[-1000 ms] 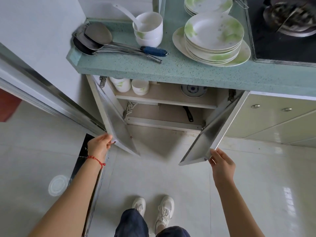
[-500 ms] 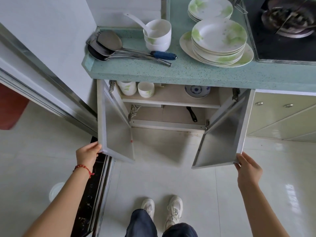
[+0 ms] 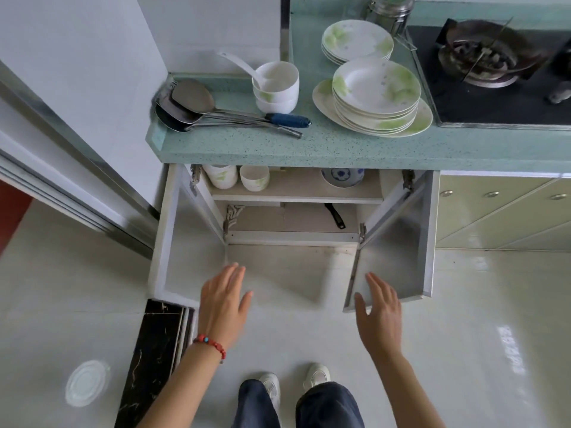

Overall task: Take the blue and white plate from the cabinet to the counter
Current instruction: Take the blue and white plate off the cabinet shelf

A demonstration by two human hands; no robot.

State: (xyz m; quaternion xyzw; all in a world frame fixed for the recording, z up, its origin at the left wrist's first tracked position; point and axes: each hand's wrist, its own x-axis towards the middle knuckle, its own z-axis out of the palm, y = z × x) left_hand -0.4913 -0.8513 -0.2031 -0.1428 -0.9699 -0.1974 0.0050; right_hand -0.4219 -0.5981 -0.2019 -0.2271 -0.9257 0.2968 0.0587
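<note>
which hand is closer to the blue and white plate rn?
Right, narrowly. The plate sits on the cabinet's upper shelf, right side. The right hand is below it, slightly right, by the right door. The left hand is below and further left. Both empty.

Blue and white plate (image 3: 342, 177) and cups (image 3: 254, 177) on cabinet shelf (image 3: 296, 197)

So the cabinet (image 3: 296, 211) sits right under the desk (image 3: 309, 149), both doors swung out. On its upper shelf (image 3: 296, 197): cups (image 3: 236, 177) at the left, the plate (image 3: 342, 177) toward the right. A pan handle (image 3: 335, 215) pokes out on the level below. Up on the desk, ladles (image 3: 191, 108) lie far left, bowls (image 3: 276, 84) beside them, stacked plates (image 3: 375, 97) further right, stove (image 3: 500, 75) at the right end.
</note>
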